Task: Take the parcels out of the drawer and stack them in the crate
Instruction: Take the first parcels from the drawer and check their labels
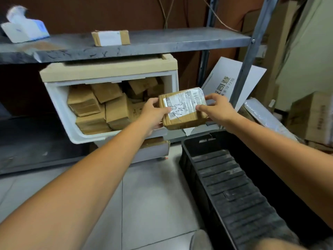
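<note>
A brown cardboard parcel (185,112) with a white shipping label is held in the air between both hands, just right of the drawer. My left hand (155,112) grips its left edge, thumb on the label. My right hand (216,107) grips its right edge. The white drawer (59,105) stands tilted open under the shelf and holds several brown parcels (100,107). The black plastic crate (234,186) sits on the floor at lower right, its ribbed bottom bare.
A grey metal shelf (162,42) above the drawer carries one small parcel (110,37) and a white box (23,27). White cardboard sheets (227,78) and boxes (310,116) lean at the right behind the crate. Tiled floor (153,195) lies between drawer and crate.
</note>
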